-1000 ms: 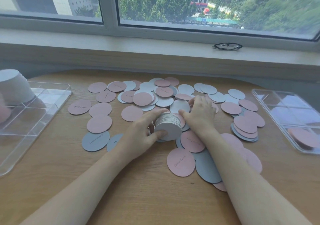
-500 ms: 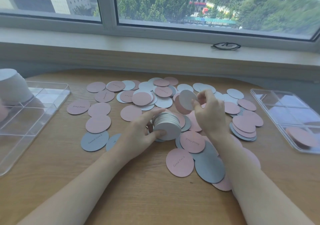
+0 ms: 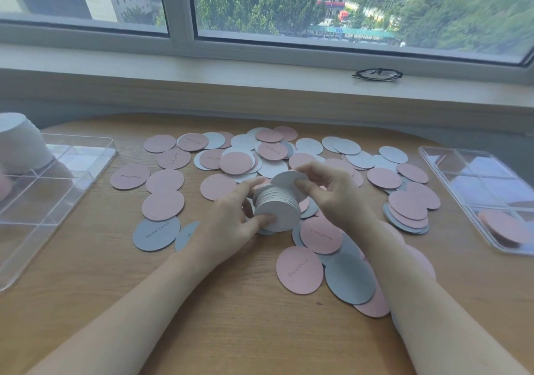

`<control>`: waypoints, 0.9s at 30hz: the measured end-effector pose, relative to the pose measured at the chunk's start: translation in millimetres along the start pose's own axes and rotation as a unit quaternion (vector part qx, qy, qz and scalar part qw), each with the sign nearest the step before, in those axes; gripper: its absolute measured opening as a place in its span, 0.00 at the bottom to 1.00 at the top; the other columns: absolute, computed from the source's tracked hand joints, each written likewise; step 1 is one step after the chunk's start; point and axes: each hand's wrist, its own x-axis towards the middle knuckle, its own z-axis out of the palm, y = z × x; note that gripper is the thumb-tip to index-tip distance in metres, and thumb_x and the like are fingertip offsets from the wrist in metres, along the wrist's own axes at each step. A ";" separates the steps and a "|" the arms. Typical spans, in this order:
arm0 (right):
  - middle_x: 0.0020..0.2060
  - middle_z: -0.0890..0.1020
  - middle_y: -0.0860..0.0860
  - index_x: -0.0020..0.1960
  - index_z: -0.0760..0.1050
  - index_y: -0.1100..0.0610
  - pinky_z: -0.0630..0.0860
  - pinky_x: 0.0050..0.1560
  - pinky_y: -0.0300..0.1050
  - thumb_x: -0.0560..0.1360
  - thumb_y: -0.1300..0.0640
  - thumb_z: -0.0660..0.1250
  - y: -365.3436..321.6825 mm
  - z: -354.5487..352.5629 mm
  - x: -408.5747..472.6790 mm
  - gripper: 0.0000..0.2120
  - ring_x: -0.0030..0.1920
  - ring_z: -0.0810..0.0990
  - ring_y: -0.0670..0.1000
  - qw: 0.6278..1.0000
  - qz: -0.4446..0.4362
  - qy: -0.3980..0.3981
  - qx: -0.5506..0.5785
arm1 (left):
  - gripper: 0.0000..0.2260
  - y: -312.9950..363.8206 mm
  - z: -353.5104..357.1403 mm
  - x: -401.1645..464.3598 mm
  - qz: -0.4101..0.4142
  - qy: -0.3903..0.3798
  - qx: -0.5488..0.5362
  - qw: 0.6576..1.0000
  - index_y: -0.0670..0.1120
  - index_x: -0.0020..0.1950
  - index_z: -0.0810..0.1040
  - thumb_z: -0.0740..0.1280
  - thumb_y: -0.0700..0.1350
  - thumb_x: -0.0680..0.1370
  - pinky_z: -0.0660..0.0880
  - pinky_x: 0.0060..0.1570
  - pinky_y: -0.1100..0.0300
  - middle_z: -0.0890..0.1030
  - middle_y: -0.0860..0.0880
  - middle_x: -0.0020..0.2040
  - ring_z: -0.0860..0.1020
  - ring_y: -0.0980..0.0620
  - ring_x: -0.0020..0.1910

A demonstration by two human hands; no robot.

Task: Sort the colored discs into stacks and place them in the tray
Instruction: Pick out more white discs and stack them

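Observation:
My left hand (image 3: pixel 231 218) grips a stack of white discs (image 3: pixel 277 210), held on its side above the middle of the table. At the far end of that stack, my right hand (image 3: pixel 332 192) pinches a single white disc (image 3: pixel 289 179) that touches the stack. Loose pink, white and grey discs (image 3: pixel 237 162) lie scattered over the wooden table (image 3: pixel 86 273). A clear tray (image 3: pixel 86 155) at the left holds a tall white stack (image 3: pixel 20 143). Another clear tray (image 3: pixel 450 184) at the right holds a pink stack (image 3: pixel 502 227).
A small pile of pink discs over grey ones (image 3: pixel 407 213) lies right of my hands. Large pink and grey discs (image 3: pixel 349 279) lie under my right forearm. Glasses (image 3: pixel 377 74) rest on the window sill beyond the table's far edge.
My right hand picked a white disc from the table, lifted it and brought it left onto the end of the stack. My left hand kept holding the stack in place.

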 end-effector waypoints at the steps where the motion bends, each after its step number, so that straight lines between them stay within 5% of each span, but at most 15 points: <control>1: 0.45 0.85 0.46 0.54 0.82 0.52 0.78 0.54 0.48 0.78 0.53 0.65 -1.5 1.0 -0.3 0.09 0.50 0.82 0.48 0.999 0.000 -0.028 0.016 | 0.27 1.2 -0.2 -0.9 0.010 0.006 0.020 1.000 0.58 0.71 0.72 0.74 0.50 0.73 0.70 0.40 0.67 0.77 0.62 0.44 0.76 0.57 0.40; 4: 0.48 0.84 0.38 0.58 0.79 0.43 0.74 0.51 0.32 0.80 0.51 0.66 -8.4 3.8 -2.8 0.08 0.49 0.80 0.39 0.991 0.011 -0.132 0.014 | 0.27 2.4 -0.1 -2.5 0.039 0.014 0.069 0.997 0.57 0.73 0.71 0.72 0.53 0.74 0.70 0.44 0.64 0.75 0.68 0.44 0.73 0.59 0.43; 6: 0.49 0.82 0.37 0.61 0.75 0.40 0.74 0.49 0.34 0.75 0.48 0.72 -10.2 7.6 -4.2 0.16 0.49 0.79 0.40 0.985 0.006 -0.169 -0.031 | 0.28 -0.5 0.7 -1.9 0.049 0.021 0.106 0.993 0.54 0.75 0.69 0.72 0.53 0.76 0.68 0.46 0.64 0.78 0.63 0.50 0.71 0.62 0.45; 9: 0.49 0.80 0.40 0.63 0.71 0.44 0.72 0.49 0.37 0.70 0.48 0.77 -5.5 13.5 -2.8 0.24 0.50 0.78 0.41 0.982 0.004 -0.178 -0.061 | 0.30 -3.2 -1.5 -0.9 0.056 0.011 0.134 0.989 0.53 0.78 0.65 0.67 0.57 0.77 0.69 0.51 0.62 0.78 0.57 0.61 0.68 0.63 0.50; 14: 0.46 0.81 0.41 0.63 0.73 0.49 0.73 0.45 0.31 0.70 0.58 0.77 -3.6 6.3 -2.4 0.24 0.44 0.79 0.37 0.994 0.003 -0.107 -0.031 | 0.28 -2.2 -6.5 -0.8 0.039 -0.014 0.143 0.989 0.55 0.78 0.64 0.53 0.60 0.78 0.70 0.57 0.59 0.76 0.62 0.61 0.71 0.58 0.56; 17: 0.50 0.80 0.44 0.65 0.71 0.50 0.72 0.47 0.33 0.72 0.57 0.75 0.1 5.0 -0.1 0.24 0.47 0.78 0.40 0.997 0.010 -0.061 -0.045 | 0.24 -2.7 -9.4 1.5 0.025 0.017 0.136 0.990 0.55 0.74 0.69 0.56 0.60 0.79 0.70 0.55 0.60 0.76 0.63 0.57 0.71 0.60 0.54; 23: 0.58 0.74 0.45 0.70 0.61 0.44 0.70 0.59 0.46 0.76 0.50 0.70 10.6 9.0 1.1 0.27 0.57 0.74 0.49 0.987 0.049 -0.133 -0.082 | 0.13 0.0 -17.9 7.3 0.012 0.082 0.125 0.989 0.53 0.63 0.77 0.67 0.48 0.79 0.69 0.54 0.60 0.78 0.60 0.55 0.73 0.55 0.51; 27: 0.61 0.72 0.45 0.73 0.60 0.45 0.65 0.60 0.43 0.76 0.52 0.70 10.4 7.5 2.9 0.29 0.60 0.71 0.47 0.988 0.038 -0.132 -0.075 | 0.13 -8.9 -25.6 39.6 -0.040 0.061 0.155 0.985 0.51 0.64 0.76 0.66 0.46 0.79 0.67 0.56 0.60 0.76 0.55 0.61 0.72 0.52 0.60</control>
